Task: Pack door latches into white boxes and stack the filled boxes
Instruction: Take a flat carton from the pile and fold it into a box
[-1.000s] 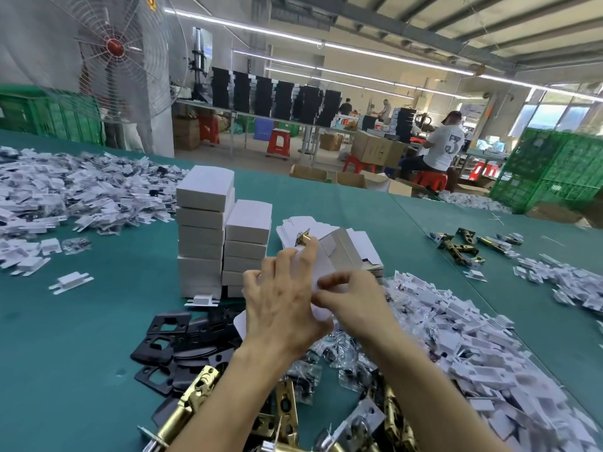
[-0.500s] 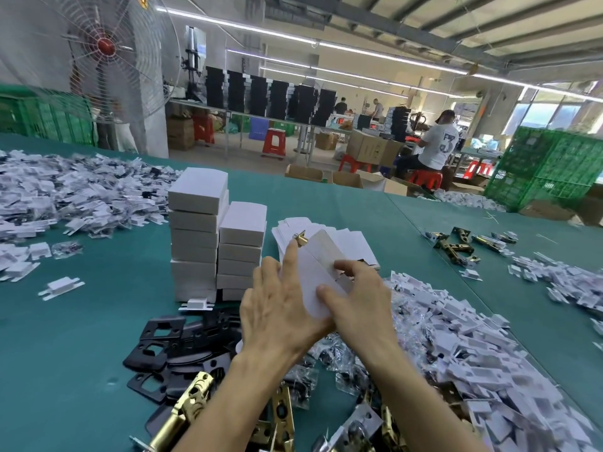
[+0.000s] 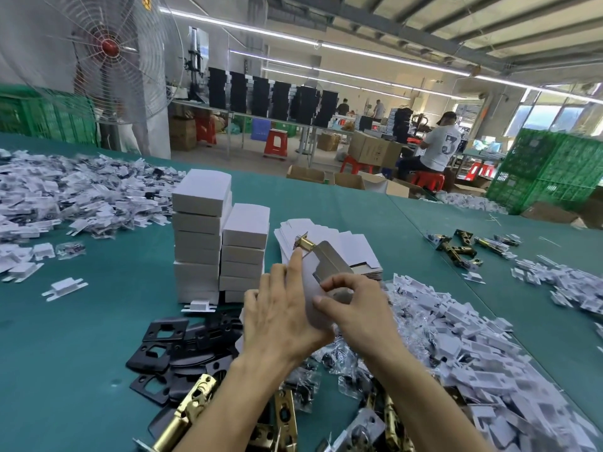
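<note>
**Packing station: one box in hand, latch part-way in**

**Goods in work**
1. Two stacks of closed white boxes (image 3: 200,236) stand side by side just beyond the hands, the left stack taller. They are probably kept this close so each filled box can go straight on top.
2. A fanned pile of flat white box blanks (image 3: 346,243) lies just right of the stacks, probably the supply to draw from.
3. A small white cardboard box (image 3: 311,282) is held above the worktop between both hands, its far-end flap open.
   - The left hand (image 3: 280,318) lies along the box's side with the fingers nearly straight. Its grip is relaxed and steadying; the thumb is hidden.
   - The right hand (image 3: 359,311) has thumb and forefinger curled in a pinching grip on the box's edge beside the flap, apparently ready to fold it shut.
4. A brass door latch (image 3: 305,243) sits in that box. Only its round end pokes from the far mouth, so closing looks premature.

**Setting**
5. The room is a factory hall with strip lights.
   - A wire-guarded fan (image 3: 107,47) stands at the left.
   - Stacked green plastic crates (image 3: 548,171) stand at the right.
   - A seated person in a white shirt (image 3: 440,148) works at another bench.
6. The green-covered worktop (image 3: 81,337) carries the stock.
   - Heaps of white plastic inserts (image 3: 456,337) lie to the right, with more to the far left.
   - Black metal strike plates (image 3: 173,340) lie near the left forearm.
   - Loose brass latches (image 3: 192,406) lie at the near edge, within reach for the next fill.
</note>
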Available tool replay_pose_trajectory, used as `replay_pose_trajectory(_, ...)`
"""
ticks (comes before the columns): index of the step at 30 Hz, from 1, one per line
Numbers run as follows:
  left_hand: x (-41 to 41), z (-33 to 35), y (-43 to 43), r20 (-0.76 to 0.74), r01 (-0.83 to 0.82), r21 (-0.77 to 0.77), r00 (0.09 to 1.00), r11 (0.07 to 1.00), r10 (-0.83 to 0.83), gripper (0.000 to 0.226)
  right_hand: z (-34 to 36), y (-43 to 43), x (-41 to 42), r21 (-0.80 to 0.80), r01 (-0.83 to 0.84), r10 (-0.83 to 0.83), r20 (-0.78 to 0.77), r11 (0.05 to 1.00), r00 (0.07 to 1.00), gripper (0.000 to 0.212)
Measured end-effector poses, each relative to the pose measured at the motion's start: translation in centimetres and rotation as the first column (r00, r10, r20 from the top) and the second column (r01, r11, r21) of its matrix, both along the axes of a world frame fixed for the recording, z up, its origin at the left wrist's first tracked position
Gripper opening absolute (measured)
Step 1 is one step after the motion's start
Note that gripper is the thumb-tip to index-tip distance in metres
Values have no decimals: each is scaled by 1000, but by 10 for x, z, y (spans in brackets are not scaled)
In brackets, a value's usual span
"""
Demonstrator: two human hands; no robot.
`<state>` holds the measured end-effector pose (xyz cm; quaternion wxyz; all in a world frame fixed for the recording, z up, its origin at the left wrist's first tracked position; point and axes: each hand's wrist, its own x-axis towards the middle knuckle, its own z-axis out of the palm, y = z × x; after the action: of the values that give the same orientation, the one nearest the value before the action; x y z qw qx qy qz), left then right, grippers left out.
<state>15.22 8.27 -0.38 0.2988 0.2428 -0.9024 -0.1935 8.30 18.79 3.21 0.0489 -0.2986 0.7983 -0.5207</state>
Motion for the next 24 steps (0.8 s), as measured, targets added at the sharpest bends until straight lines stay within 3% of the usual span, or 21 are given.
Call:
replay_pose_trajectory(3,2,3,-2,-80,45,7,996,999,-44,108,5,3,0,-32,-108,109,5,994,994,12)
replay_pose_trajectory(8,10,10,-3,-285,151,88,951,985,-120,103,7,11,-4,-260,-273,283,1,926,959,23)
replay_pose_trajectory(13,9,12,0,-424,202,52,891,978,-161,70,-5,19,-4,-467,-200,203,-46,861,978,37)
replay_pose_trajectory(16,6,9,2,-443,216,98,884,971,-152,58,-9,19,-3,-431,-228,208,-93,873,974,37)
replay_pose_trajectory(19,5,6,0,-455,226,97,876,969,-159,50,-11,15,-1,-334,-258,219,-150,907,964,20)
replay_pose_trajectory(24,6,6,-1,-402,192,33,901,981,-163,53,-13,16,-1,-190,-253,196,-274,949,942,15)
